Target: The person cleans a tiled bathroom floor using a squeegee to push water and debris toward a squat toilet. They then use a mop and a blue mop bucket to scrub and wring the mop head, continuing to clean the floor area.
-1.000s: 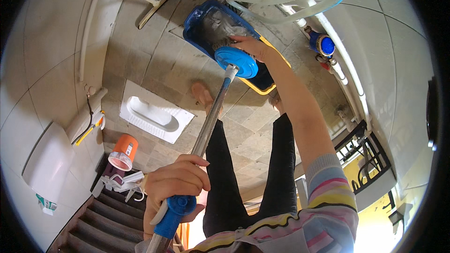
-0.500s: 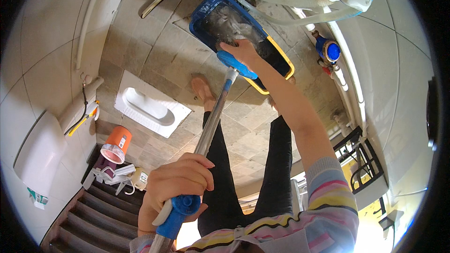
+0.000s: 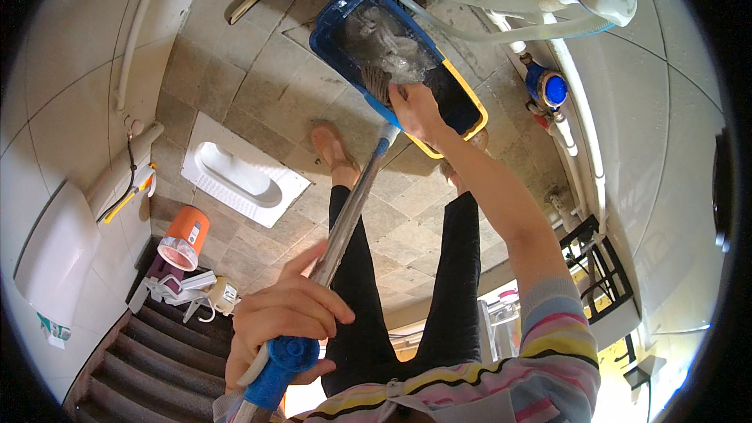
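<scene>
I list one oblong bucket [image 3: 467, 91], blue and yellow, greyish water [image 3: 392, 43] in its blue end; one mop [image 3: 352, 207], metal pole [image 3: 363, 188] slanting, blue head [image 3: 382, 110] tilted at the bucket's rim, grey strands [image 3: 376, 82] inside.

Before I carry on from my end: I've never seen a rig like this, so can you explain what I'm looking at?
There's no machine: each grip is a person's bare hand. The view looks down from the left of two fisheye cameras worn on the head, so straight edges bend near the rim. The left grip is closed around a metal pole. The right grip is at the grey strands on its far end, at a blue-and-yellow basin; whether it pinches them is hard to tell. Set in the tiled floor is a white squat toilet, with an orange bucket toward the picture's lower left.
</scene>
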`<state>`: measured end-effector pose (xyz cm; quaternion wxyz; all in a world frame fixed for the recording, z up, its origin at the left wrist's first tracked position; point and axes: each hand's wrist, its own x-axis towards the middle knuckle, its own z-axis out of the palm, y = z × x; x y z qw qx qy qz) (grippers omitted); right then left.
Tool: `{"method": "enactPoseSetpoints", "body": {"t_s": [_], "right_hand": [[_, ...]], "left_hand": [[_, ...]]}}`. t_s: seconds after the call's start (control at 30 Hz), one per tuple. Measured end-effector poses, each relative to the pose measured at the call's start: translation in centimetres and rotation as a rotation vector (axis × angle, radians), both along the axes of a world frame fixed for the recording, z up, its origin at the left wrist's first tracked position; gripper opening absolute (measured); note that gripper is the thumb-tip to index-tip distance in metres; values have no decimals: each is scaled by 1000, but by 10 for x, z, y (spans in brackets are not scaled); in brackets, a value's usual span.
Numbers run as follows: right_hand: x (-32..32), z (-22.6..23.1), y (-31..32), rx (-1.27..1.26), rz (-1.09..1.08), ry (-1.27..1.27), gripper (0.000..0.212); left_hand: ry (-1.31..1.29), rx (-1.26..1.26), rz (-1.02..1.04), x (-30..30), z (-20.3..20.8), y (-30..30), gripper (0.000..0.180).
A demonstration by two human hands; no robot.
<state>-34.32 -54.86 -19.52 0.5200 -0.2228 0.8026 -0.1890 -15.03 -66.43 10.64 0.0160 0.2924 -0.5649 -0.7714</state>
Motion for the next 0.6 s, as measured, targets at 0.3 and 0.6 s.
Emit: {"method": "enactPoseSetpoints", "body": {"t_s": [0.3, 0.6], "right_hand": [[-12, 30, 21, -212, 81, 36, 36], [-4, 46, 24, -678, 69, 144, 15]], "left_hand": [[-503, 128, -200, 10, -97, -18, 44], [-840, -361, -258, -127, -267, 0, 108]]}}
